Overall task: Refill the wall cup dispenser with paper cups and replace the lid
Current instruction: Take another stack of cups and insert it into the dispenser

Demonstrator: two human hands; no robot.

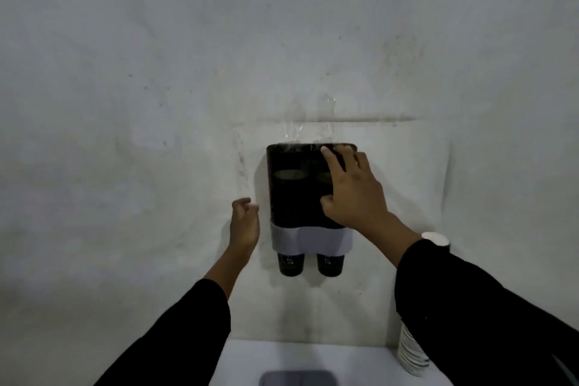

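Note:
The wall cup dispenser [283, 197] has a dark see-through body with two columns and a grey base band [310, 240]. Its top is uncovered. Cup rims show inside the columns, and two black cups [291, 265] stick out below. My right hand [351, 191] lies flat on the front of the right column, fingers spread, fingertips at the top rim and thumb on the front. My left hand [244, 222] hovers just left of the dispenser, fingers loosely curled and holding nothing. A grey lid [299, 378] lies on the white table below.
A stack of white striped paper cups [410, 351] stands on the white table [360, 363] at the right, partly behind my right sleeve. Another white cup rim [435, 238] shows behind my right forearm. The stained white wall [156, 72] fills the rest of the view.

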